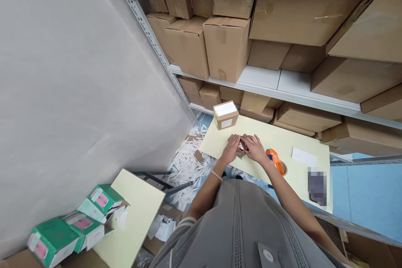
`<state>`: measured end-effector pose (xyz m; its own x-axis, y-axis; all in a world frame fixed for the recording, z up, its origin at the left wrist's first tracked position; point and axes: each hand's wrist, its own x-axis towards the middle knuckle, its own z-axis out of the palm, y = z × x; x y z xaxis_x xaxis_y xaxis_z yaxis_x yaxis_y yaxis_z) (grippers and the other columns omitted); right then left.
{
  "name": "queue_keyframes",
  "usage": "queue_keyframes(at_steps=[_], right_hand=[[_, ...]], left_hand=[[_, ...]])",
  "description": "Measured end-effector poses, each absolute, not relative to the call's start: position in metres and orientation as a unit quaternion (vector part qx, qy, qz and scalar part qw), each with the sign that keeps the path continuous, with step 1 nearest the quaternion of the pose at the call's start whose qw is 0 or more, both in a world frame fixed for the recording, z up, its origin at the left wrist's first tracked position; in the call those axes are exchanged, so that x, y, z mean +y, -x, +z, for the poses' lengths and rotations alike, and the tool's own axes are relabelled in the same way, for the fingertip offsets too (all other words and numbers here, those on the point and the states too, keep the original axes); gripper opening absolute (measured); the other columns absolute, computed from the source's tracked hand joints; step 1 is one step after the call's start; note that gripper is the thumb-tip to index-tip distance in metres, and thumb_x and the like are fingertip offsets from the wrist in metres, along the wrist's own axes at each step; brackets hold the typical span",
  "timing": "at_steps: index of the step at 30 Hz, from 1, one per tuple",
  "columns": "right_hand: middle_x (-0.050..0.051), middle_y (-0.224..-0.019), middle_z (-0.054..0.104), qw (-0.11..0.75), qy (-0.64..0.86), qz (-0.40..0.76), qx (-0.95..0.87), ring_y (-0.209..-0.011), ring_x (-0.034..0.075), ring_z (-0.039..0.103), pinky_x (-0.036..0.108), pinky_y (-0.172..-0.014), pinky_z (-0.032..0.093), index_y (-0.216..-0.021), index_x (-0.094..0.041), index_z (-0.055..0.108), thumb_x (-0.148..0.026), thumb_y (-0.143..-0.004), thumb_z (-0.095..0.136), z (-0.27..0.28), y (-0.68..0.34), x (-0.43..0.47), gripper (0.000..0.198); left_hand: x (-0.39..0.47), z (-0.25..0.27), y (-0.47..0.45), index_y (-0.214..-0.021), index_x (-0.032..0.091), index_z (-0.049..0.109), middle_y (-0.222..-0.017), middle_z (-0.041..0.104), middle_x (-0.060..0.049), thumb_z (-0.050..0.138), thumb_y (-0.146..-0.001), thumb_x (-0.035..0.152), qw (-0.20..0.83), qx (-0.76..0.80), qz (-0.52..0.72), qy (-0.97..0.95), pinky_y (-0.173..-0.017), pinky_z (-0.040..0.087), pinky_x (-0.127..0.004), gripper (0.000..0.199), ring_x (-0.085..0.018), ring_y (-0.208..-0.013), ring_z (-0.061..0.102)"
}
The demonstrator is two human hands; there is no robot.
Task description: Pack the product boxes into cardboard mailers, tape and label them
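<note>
On the pale yellow table [282, 138], a small brown cardboard box [233, 137] lies between my hands. A shiny dark reddish-brown item [242, 145] shows in the gap at its middle. My left hand [230, 150] grips the box from the left, fingers bent over its top. From the right, my right hand [255, 149] holds it too, its fingers curled toward the middle. A bit of green shows under the box at its near side. Just right of my right hand lies an orange tape dispenser [276, 162] with a roll of tape.
A taped box with a white top [226, 109] stands at the table's far left corner. White paper [304, 156] and a blurred dark object [318, 187] lie right. Shelves of cartons [226, 46] rise behind. Paper strips [185, 163] litter the floor; green boxes [56, 238] sit lower left.
</note>
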<state>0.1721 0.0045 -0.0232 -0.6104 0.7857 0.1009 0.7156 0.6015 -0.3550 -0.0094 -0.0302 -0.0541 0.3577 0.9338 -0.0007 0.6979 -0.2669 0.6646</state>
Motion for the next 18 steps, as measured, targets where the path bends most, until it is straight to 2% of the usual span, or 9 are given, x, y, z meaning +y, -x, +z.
queue_keyframes(at_steps=[4, 7, 11, 15, 18], right_hand=[[0.012, -0.125, 0.062, 0.102, 0.422, 0.117, -0.893, -0.124, 0.032, 0.050, 0.060, -0.119, 0.008, -0.141, -0.024, 0.044, -0.015, -0.074, 0.057, -0.023, -0.164, 0.009, 0.069], [0.014, -0.127, 0.062, 0.087, 0.416, 0.093, -0.900, -0.129, 0.033, 0.047, 0.062, -0.119, 0.004, -0.145, -0.021, 0.037, -0.013, -0.071, 0.058, -0.022, -0.160, 0.010, 0.078], [0.018, -0.125, 0.064, 0.062, 0.430, 0.077, -0.898, -0.136, 0.037, 0.040, 0.067, -0.116, 0.001, -0.151, -0.015, 0.028, -0.015, -0.070, 0.061, -0.024, -0.160, 0.009, 0.087], [0.018, -0.125, 0.065, 0.074, 0.417, 0.117, -0.898, -0.136, 0.038, 0.042, 0.072, -0.112, -0.002, -0.148, -0.018, 0.033, -0.027, -0.078, 0.058, -0.023, -0.163, 0.009, 0.075], [0.017, -0.129, 0.063, 0.086, 0.385, 0.149, -0.907, -0.136, 0.036, 0.042, 0.072, -0.112, -0.003, -0.146, -0.019, 0.036, -0.031, -0.077, 0.060, -0.013, -0.168, 0.011, 0.074]], left_hand=[[-0.025, -0.048, 0.012, -0.156, 0.023, 0.008, -0.161, 0.025, -0.018, 0.074, -0.078, 0.023, 0.301, 0.535, 0.197, -0.764, -0.119, 0.024, -0.057, 0.102, -0.031, -0.150, 0.019], [-0.019, -0.046, 0.014, -0.156, 0.024, 0.000, -0.163, 0.017, -0.018, 0.079, -0.071, 0.024, 0.304, 0.528, 0.192, -0.769, -0.121, 0.016, -0.057, 0.116, -0.031, -0.152, 0.009], [-0.007, -0.046, 0.015, -0.155, 0.016, -0.010, -0.163, 0.010, -0.024, 0.087, -0.060, 0.025, 0.324, 0.498, 0.192, -0.781, -0.122, 0.008, -0.055, 0.136, -0.032, -0.152, 0.002], [-0.003, -0.047, 0.015, -0.154, 0.015, -0.011, -0.159, 0.021, -0.027, 0.087, -0.060, 0.031, 0.354, 0.487, 0.174, -0.779, -0.119, -0.001, -0.062, 0.137, -0.035, -0.151, 0.015], [-0.004, -0.046, 0.017, -0.154, 0.018, 0.011, -0.151, 0.038, -0.026, 0.087, -0.061, 0.036, 0.342, 0.499, 0.169, -0.778, -0.118, -0.008, -0.062, 0.122, -0.037, -0.145, 0.030]])
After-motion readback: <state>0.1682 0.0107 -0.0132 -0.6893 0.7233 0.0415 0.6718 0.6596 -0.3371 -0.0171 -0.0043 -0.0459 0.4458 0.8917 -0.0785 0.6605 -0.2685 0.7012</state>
